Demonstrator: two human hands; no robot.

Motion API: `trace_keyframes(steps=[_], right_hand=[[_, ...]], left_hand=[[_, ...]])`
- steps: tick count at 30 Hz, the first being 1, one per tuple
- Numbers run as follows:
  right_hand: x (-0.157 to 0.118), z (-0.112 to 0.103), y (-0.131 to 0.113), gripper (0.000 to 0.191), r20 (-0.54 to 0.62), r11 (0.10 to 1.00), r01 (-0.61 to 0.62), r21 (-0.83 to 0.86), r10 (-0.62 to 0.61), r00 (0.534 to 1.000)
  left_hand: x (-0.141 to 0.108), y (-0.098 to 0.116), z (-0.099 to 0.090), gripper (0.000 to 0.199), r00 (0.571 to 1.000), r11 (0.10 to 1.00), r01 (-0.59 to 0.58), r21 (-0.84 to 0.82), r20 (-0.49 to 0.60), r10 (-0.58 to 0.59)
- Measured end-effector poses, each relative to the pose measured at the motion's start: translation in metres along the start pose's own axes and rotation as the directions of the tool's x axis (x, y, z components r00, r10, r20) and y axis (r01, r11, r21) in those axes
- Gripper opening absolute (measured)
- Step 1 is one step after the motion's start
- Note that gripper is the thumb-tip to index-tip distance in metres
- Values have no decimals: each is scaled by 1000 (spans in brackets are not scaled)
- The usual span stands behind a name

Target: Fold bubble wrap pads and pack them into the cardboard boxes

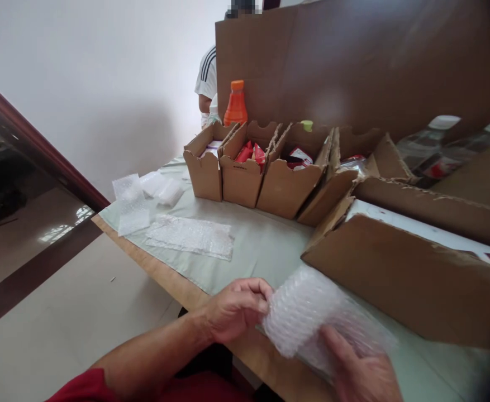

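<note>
Bubble wrap (301,310), clear and folded or rolled over on itself, lies across both my hands above the table's near edge. My left hand (238,307) pinches its left end between thumb and fingers. At its right part, my right hand (357,357) grips with the thumb on top; its other fingers are hidden under the plastic. Whether anything is inside the wrap I cannot tell. Flat bubble wrap sheets (190,235) lie on the cloth to the left, with another upright-looking sheet (131,206) and small wrapped bundles (163,187) behind them.
Cardboard bins (240,181) with small packages stand in a row at the back. A larger cardboard box (408,273) with white contents sits at right. Behind are an orange bottle (236,106), clear bottles (427,145) and a tall cardboard panel (332,67). A person (208,72) is beyond.
</note>
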State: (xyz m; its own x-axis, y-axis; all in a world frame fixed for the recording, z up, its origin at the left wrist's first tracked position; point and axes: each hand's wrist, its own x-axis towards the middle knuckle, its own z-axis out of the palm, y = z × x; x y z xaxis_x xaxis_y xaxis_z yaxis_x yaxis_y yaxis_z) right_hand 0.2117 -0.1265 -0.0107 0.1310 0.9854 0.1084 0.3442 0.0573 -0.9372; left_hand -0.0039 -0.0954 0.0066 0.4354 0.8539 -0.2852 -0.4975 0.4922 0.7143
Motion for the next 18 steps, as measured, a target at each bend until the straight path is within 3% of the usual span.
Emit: trace_keyframes(steps=[3, 4, 6, 9, 11, 12, 13, 15, 17, 18], right_hand=[[-3, -29, -19, 39, -148, 991, -113, -66, 102, 984], [-3, -37, -27, 36, -137, 991, -76, -108, 61, 989], [-2, -46, -47, 28, -4, 978, 79, -191, -82, 997], [1, -48, -76, 19, 233, 915, 312, -257, -254, 939], [2, -47, -91, 19, 306, 869, 417, -265, -335, 891], [0, -49, -97, 19, 317, 854, 450, -261, -364, 876], [-3, -52, -102, 18, 311, 846, 466, -258, -384, 869], [-12, -65, -107, 14, 232, 854, 455, -253, -403, 885], [-25, -84, -106, 8, 7, 901, 344, -263, -354, 935], [-32, -95, -104, 7, -144, 932, 258, -254, -300, 943]], left_hand=[[-5, 15, -18, 43, 975, 911, -196, 363, -27, 221], [-9, 25, -21, 51, 948, 821, -280, 497, 8, 319], [-14, 46, -17, 58, 878, 574, -424, 700, 163, 450], [-11, 69, 14, 80, 737, 175, -620, 765, 492, 463], [-5, 72, 41, 90, 649, 29, -721, 692, 660, 379], [-1, 70, 51, 86, 632, -2, -746, 666, 709, 313], [3, 66, 58, 75, 637, -14, -752, 659, 732, 242], [12, 56, 58, 41, 706, -13, -703, 711, 700, 106], [18, 48, 42, 16, 812, -4, -584, 812, 584, 28], [19, 47, 30, 12, 863, 11, -506, 863, 506, 6]])
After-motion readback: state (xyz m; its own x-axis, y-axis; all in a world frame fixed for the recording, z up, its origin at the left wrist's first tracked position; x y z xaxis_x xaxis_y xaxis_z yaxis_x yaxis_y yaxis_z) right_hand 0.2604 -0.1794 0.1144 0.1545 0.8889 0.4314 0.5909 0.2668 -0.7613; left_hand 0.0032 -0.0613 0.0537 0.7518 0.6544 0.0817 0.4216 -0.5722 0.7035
